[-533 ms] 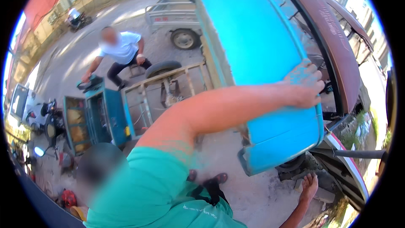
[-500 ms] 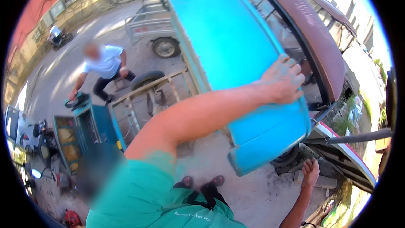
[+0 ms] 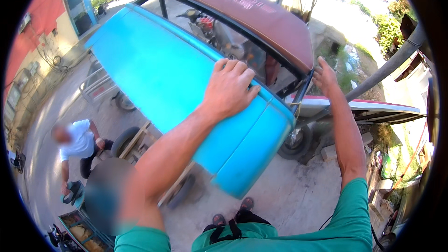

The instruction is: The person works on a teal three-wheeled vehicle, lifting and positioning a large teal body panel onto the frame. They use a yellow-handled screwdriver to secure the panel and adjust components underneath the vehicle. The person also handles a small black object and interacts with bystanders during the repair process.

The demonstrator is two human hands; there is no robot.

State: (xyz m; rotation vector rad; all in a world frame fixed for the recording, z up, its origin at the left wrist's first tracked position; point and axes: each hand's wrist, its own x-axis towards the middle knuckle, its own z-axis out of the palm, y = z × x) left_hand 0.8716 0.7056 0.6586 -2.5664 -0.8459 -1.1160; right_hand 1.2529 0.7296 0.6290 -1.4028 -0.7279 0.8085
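Observation:
A large, bright blue metal body panel [image 3: 149,70] slants across the middle of the head view, its long upper edge against a dark metal frame [image 3: 261,55]. My left hand [image 3: 229,88] lies on the panel near its right end, with the fingers bent over that upper edge. My right hand [image 3: 325,77] is raised by the lower corner of a brown canopy [image 3: 275,23], close to a dark post [image 3: 302,91]. Its fingers are stretched out and seem to hold nothing. Whether they touch the post or canopy I cannot tell.
A person in a white shirt [image 3: 79,140] crouches at the left beside a green metal box [image 3: 84,231]. A wheel [image 3: 296,142] stands under the panel's right end. A grey pole [image 3: 387,67] slants at the right. Loose blocks [image 3: 329,153] lie on the ground.
My right hand has risen from low at the right to the canopy corner. My left hand stays at the panel's upper edge. The view has swung, shifting the scene to the left.

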